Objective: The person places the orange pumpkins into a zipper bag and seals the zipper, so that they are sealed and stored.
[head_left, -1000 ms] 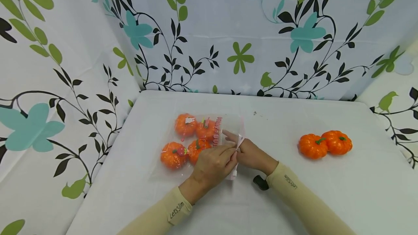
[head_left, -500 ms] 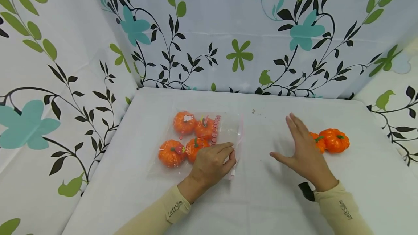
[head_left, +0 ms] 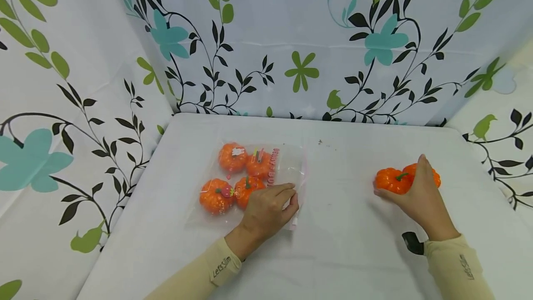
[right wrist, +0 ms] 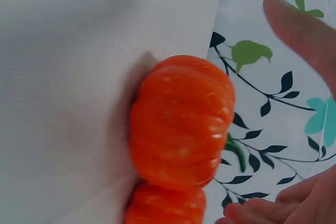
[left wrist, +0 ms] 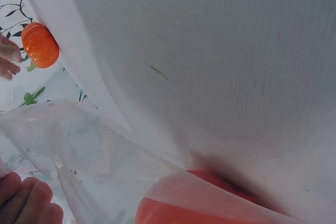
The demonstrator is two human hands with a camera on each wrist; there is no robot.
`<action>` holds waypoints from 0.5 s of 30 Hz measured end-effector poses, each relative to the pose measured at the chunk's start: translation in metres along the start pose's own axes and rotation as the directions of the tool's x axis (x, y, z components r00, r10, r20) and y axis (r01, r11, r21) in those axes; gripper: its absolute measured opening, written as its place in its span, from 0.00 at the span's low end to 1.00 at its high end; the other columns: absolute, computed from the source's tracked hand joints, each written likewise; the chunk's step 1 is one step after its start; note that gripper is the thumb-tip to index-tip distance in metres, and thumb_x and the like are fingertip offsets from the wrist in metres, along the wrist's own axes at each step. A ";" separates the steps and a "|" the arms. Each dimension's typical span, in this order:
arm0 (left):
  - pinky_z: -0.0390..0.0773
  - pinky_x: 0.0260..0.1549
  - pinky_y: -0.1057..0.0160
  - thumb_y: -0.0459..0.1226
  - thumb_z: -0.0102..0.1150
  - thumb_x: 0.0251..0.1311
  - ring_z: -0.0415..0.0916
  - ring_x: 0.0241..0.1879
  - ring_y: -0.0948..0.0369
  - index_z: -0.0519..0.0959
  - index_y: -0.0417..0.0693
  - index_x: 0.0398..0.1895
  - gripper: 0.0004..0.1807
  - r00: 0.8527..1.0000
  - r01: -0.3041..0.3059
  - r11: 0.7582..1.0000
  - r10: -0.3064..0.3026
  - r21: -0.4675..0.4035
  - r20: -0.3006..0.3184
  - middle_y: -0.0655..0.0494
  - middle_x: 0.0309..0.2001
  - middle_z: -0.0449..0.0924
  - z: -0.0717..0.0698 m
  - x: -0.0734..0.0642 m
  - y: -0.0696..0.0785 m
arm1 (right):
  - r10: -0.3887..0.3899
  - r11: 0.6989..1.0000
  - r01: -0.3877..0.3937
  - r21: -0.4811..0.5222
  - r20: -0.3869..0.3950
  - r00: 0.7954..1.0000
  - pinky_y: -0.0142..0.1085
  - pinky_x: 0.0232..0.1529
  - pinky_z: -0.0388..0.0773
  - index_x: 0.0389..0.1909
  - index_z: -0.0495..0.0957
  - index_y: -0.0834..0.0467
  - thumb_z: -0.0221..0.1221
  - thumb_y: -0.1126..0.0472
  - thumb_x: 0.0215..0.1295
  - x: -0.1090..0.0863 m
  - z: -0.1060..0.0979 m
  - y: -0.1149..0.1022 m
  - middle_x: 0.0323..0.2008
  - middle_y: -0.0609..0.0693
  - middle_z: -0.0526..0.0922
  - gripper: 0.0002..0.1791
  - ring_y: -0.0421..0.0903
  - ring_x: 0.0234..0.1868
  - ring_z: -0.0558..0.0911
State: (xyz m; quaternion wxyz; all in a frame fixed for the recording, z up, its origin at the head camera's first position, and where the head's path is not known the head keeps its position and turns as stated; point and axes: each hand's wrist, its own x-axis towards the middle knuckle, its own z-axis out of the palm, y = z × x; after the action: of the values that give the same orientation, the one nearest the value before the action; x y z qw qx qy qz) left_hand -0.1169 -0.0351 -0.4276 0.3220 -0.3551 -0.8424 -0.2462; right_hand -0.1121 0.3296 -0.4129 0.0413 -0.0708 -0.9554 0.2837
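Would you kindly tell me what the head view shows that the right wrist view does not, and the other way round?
Only the head view shows the left hand holding the edge of a clear bag with four orange pumpkins inside, and the beige sleeves.

Only the right wrist view gives a close side view of a loose pumpkin, with background visible between it and the thumb.

Both show two loose pumpkins side by side, part of the right hand, the white table and leaf-patterned cloth.

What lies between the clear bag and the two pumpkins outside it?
The head view shows white tabletop with a few small specks between the clear bag and loose pumpkins; the right hand has its thumb beside them.
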 end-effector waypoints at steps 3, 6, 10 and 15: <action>0.85 0.36 0.66 0.34 0.68 0.55 0.88 0.38 0.61 0.89 0.42 0.33 0.05 1.000 0.011 1.000 -0.011 -0.002 0.011 0.53 0.39 0.89 0.000 -0.001 0.000 | 0.042 0.999 -0.042 0.014 -0.001 0.999 0.75 0.57 0.62 0.77 0.38 0.71 0.71 0.33 0.51 -0.003 0.002 0.008 0.71 0.78 0.49 0.72 0.77 0.65 0.59; 0.85 0.37 0.66 0.34 0.68 0.56 0.88 0.38 0.61 0.89 0.43 0.33 0.05 1.000 0.020 1.000 -0.020 -0.002 0.018 0.53 0.39 0.89 0.000 -0.001 0.000 | 0.060 0.998 -0.059 0.014 -0.040 0.997 0.73 0.57 0.64 0.72 0.52 0.73 0.72 0.33 0.50 -0.007 0.002 0.012 0.65 0.77 0.59 0.65 0.74 0.61 0.63; 0.85 0.37 0.66 0.34 0.69 0.55 0.88 0.39 0.61 0.89 0.43 0.33 0.05 1.000 0.018 1.000 -0.018 -0.003 0.012 0.53 0.39 0.89 0.000 0.000 0.000 | 0.070 0.998 -0.070 0.005 -0.052 0.996 0.74 0.58 0.62 0.72 0.54 0.74 0.70 0.33 0.53 -0.010 0.001 0.017 0.67 0.78 0.59 0.62 0.76 0.63 0.62; 0.85 0.35 0.66 0.34 0.70 0.53 0.88 0.37 0.61 0.89 0.43 0.32 0.05 1.000 0.005 1.000 -0.005 -0.007 -0.002 0.53 0.38 0.89 0.001 0.000 0.001 | 0.043 0.998 -0.046 -0.039 -0.062 0.997 0.73 0.58 0.62 0.75 0.50 0.75 0.69 0.35 0.57 -0.015 0.005 0.021 0.68 0.79 0.59 0.63 0.78 0.64 0.62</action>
State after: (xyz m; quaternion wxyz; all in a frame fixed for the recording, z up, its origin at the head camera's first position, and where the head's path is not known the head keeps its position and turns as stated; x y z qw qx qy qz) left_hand -0.1164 -0.0337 -0.4282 0.3211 -0.3538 -0.8420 -0.2505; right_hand -0.0956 0.3414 -0.4294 0.0627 -0.1015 -0.9574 0.2631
